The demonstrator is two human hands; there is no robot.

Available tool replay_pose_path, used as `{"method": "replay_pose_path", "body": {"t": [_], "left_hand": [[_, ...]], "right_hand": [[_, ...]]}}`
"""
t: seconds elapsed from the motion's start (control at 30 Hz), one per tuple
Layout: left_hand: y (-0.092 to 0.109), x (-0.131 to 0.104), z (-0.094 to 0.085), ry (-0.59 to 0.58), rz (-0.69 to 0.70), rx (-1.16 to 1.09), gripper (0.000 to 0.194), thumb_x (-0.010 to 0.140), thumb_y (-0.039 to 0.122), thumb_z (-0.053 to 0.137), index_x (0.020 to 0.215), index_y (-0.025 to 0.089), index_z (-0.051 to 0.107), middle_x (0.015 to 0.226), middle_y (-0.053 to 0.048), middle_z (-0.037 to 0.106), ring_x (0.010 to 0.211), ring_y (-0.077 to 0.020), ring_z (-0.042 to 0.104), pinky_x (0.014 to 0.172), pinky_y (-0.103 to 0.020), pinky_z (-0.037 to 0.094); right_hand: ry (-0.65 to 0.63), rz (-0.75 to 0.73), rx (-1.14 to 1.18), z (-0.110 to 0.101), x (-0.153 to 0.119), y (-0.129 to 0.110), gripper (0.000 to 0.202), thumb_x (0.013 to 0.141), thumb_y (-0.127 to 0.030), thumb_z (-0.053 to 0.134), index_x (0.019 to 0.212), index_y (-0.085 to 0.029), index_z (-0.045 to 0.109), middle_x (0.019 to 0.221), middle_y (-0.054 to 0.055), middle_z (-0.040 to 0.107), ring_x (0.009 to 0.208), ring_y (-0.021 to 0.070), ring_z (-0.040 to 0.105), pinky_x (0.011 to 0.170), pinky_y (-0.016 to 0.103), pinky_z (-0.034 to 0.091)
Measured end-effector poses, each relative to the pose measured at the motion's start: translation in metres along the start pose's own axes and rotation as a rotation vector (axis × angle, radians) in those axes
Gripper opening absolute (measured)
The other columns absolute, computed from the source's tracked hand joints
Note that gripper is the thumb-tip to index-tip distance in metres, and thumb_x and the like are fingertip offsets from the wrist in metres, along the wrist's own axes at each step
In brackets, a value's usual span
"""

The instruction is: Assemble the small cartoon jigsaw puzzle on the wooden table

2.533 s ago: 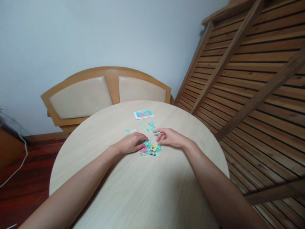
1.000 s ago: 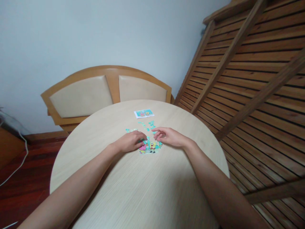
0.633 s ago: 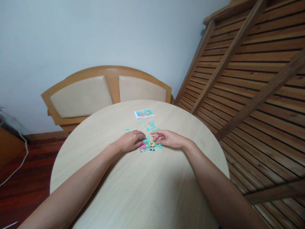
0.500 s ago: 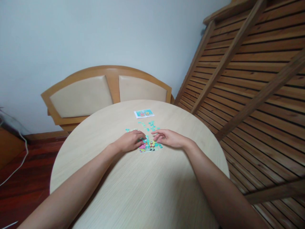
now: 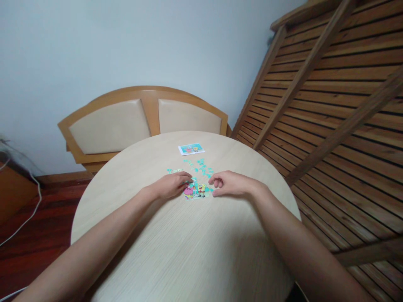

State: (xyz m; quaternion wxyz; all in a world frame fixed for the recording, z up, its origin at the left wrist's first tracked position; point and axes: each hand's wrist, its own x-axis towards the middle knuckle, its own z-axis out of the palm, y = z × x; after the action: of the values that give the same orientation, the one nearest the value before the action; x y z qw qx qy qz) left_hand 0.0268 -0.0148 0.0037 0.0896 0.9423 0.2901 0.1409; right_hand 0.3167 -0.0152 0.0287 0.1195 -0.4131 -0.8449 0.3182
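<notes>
A partly joined jigsaw puzzle lies flat on the table, showing a yellow square cartoon figure and a pink one. My left hand rests along its left side, fingers stretched over the upper left part and hiding some of it. Just right of the puzzle is my right hand, its fingers curled and the thumb held apart, with no piece visible between them. Loose teal puzzle pieces are scattered beyond both hands. More small pieces lie behind my left hand.
A printed picture sheet with the same figures lies farther back on the round wooden table. Behind the table stands a padded headboard against the wall. A slatted wooden frame leans at the right.
My right hand has drawn back to the right from the yellow figure, its fingers curling more. My left hand stays on the puzzle's left side, uncovering slightly more of the pink figure.
</notes>
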Motion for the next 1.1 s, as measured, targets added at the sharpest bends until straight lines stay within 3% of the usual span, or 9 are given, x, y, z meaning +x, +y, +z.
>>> {"method": "replay_pose_path", "body": {"t": [0.1,0.27,0.6,0.93,1.1], "left_hand": [[-0.002,-0.014,0.003,0.156,-0.058,-0.020,0.029,0.100,0.023,0.043,0.121,0.017,0.062,0.126,-0.012,0.064,0.116,-0.0217,0.060,0.104,-0.038,0.048],[-0.005,-0.033,-0.002,0.276,-0.192,-0.002,0.027,0.097,0.030,0.051,0.119,0.019,0.062,0.123,-0.012,0.064,0.115,-0.0242,0.059,0.103,-0.044,0.047],[-0.014,-0.039,-0.002,0.196,-0.109,-0.047,0.030,0.097,0.036,0.055,0.122,0.021,0.063,0.120,-0.010,0.066,0.113,-0.0239,0.060,0.102,-0.043,0.047],[-0.008,-0.033,-0.002,0.139,-0.053,-0.074,0.024,0.098,0.030,0.052,0.114,0.020,0.067,0.110,-0.009,0.070,0.106,-0.0221,0.063,0.099,-0.041,0.048],[0.006,-0.028,-0.004,0.189,-0.088,-0.131,0.025,0.098,0.033,0.052,0.108,0.020,0.070,0.106,-0.008,0.072,0.102,-0.0218,0.065,0.097,-0.039,0.049]], "right_hand": [[0.069,-0.059,0.004,0.011,-0.009,0.004,0.045,0.072,-0.037,0.079,0.111,-0.016,0.073,0.094,0.006,0.070,0.083,0.0189,0.063,0.073,0.029,0.049],[0.138,-0.078,-0.011,0.022,-0.020,0.010,0.039,0.075,-0.033,0.078,0.110,-0.016,0.074,0.100,0.009,0.071,0.085,0.0199,0.063,0.078,0.031,0.049],[0.231,-0.098,-0.018,0.026,-0.017,0.013,0.020,0.079,-0.023,0.070,0.097,-0.017,0.074,0.090,0.006,0.070,0.075,0.0164,0.057,0.070,0.028,0.047],[0.262,-0.107,0.106,0.027,-0.011,0.021,0.024,0.090,-0.027,0.058,0.104,-0.015,0.073,0.094,0.008,0.072,0.080,0.0173,0.063,0.078,0.031,0.050],[0.361,-0.119,0.199,0.037,-0.005,0.015,0.032,0.087,-0.035,0.067,0.113,-0.016,0.069,0.094,0.008,0.074,0.087,0.0191,0.067,0.082,0.032,0.052]]}}
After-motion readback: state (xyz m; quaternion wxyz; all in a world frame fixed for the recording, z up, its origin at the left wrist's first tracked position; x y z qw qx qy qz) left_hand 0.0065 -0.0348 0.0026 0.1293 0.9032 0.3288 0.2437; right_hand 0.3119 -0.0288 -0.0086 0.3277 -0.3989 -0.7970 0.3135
